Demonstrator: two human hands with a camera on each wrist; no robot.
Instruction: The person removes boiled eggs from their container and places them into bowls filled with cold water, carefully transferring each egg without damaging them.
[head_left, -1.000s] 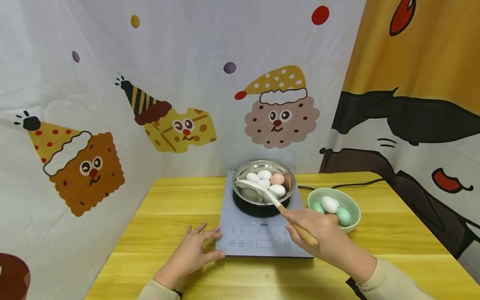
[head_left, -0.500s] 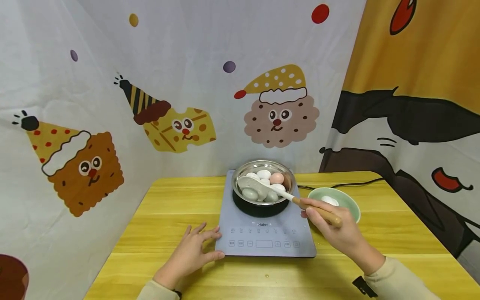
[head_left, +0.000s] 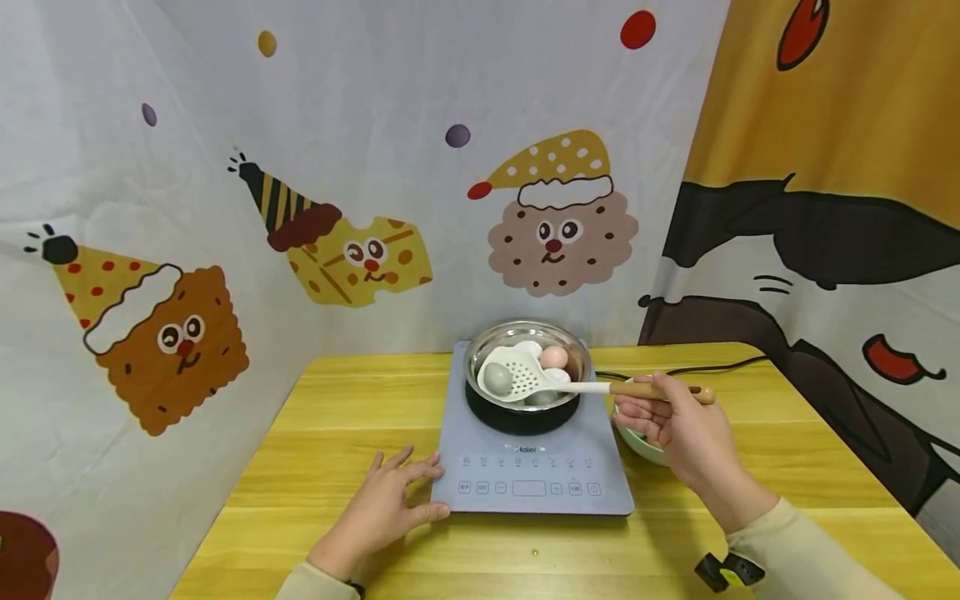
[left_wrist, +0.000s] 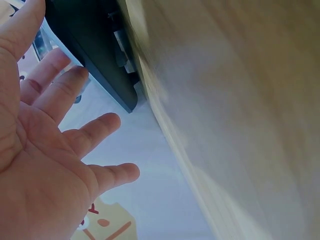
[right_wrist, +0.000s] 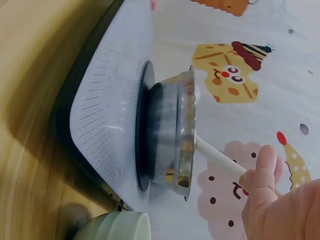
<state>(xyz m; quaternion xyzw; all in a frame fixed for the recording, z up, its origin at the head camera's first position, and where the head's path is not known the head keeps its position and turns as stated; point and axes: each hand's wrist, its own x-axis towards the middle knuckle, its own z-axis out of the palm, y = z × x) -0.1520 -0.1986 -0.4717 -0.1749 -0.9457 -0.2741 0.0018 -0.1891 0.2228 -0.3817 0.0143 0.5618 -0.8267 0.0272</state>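
Note:
My right hand (head_left: 686,425) grips the wooden handle of a white slotted spoon (head_left: 528,375). In the spoon's bowl lies a pale green egg (head_left: 497,379), held over the steel pot (head_left: 474,340). Around it in the pot are white eggs and a pinkish-brown egg (head_left: 553,357). The right wrist view shows the spoon's white shaft (right_wrist: 220,159) rising from the pot's rim. My left hand (head_left: 390,496) has its fingers spread, with fingertips and thumb at the left edge of the induction cooker (head_left: 525,492). In the left wrist view its fingers are extended beside the cooker's dark underside (left_wrist: 85,45).
A pale green bowl (head_left: 641,446) stands right of the cooker, mostly hidden behind my right hand. A black cable (head_left: 712,367) runs across the back of the yellow wooden table (head_left: 337,417). A printed cloth (head_left: 420,100) hangs behind.
The spoon has turned and lifted, now carrying the pale green egg in its bowl. My right hand has moved right and up, covering much of the green bowl. The left hand stays put.

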